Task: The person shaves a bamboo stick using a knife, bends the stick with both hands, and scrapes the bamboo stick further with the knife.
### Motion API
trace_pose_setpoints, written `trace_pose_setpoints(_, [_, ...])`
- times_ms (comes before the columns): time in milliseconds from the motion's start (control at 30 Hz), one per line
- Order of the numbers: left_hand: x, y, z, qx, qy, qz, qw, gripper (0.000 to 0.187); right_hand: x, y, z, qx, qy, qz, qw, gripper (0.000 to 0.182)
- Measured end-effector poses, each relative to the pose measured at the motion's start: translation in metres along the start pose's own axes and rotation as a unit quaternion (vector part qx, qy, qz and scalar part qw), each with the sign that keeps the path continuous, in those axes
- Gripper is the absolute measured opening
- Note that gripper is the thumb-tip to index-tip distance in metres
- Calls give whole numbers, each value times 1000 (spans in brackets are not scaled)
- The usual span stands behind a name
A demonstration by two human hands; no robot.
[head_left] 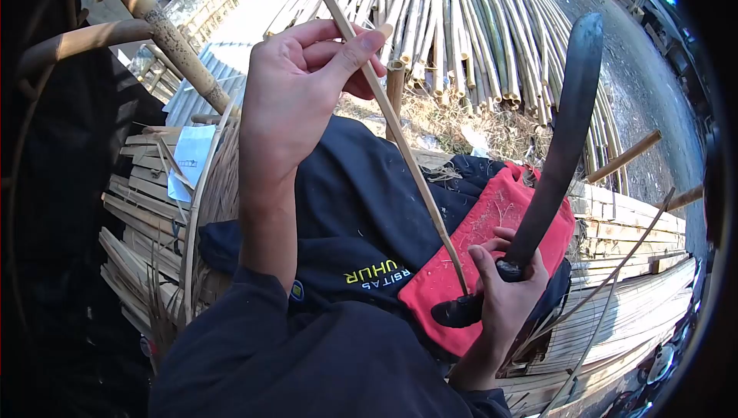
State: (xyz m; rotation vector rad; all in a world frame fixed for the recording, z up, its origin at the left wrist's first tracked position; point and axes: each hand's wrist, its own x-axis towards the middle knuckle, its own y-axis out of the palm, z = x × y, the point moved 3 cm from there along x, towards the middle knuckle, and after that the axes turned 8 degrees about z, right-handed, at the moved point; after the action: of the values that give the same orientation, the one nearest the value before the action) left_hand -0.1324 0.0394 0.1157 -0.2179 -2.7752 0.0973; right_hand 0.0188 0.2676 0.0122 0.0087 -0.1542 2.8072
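My left hand [296, 91] is raised and pinches a long thin bamboo strip [407, 149] between thumb and fingers. The strip slants down to the right, its lower end close to the handle of a machete. My right hand [511, 291] is wrapped round the dark handle of that machete [565, 122], whose long dark blade points up and slightly right. Beneath the right hand a red cloth [492, 241] lies across my lap, dotted with fine shavings. Dark clothing with yellow and white lettering [377, 272] covers my legs. Part of the right hand's grip is hidden.
Long bamboo poles [461, 26] are heaped ahead on the ground. Stacks of split bamboo slats [142, 210] lie on the left, with a paper sheet [192, 158] on them. More slats [615, 303] are stacked at right. A thick bamboo pole [165, 33] leans at upper left.
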Motion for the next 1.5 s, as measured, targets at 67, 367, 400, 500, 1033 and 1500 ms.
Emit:
trace_pose_setpoints(67, [2, 11, 13, -11, -8, 7, 1000, 27, -4, 3, -12, 26, 58, 49, 997, 37])
trace_pose_setpoints(367, [-3, 22, 119, -106, -119, 96, 983, 30, -34, 17, -55, 46, 223, 150, 962, 17])
trace_pose_setpoints(400, [-12, 27, 137, -181, -139, 111, 967, 31, -34, 20, -57, 46, 229, 146, 961, 17])
trace_pose_setpoints(500, [-46, 43, 191, -385, -195, 144, 891, 34, -32, 31, -70, 60, 241, 123, 961, 16])
trace_pose_setpoints(1033, [-134, 97, 248, -638, -338, 117, 682, 28, -35, 38, -106, 141, 336, 110, 925, 18])
trace_pose_setpoints(1500, [-70, 114, 239, -603, -355, 121, 704, 29, -41, 26, -110, 169, 300, 96, 934, 20])
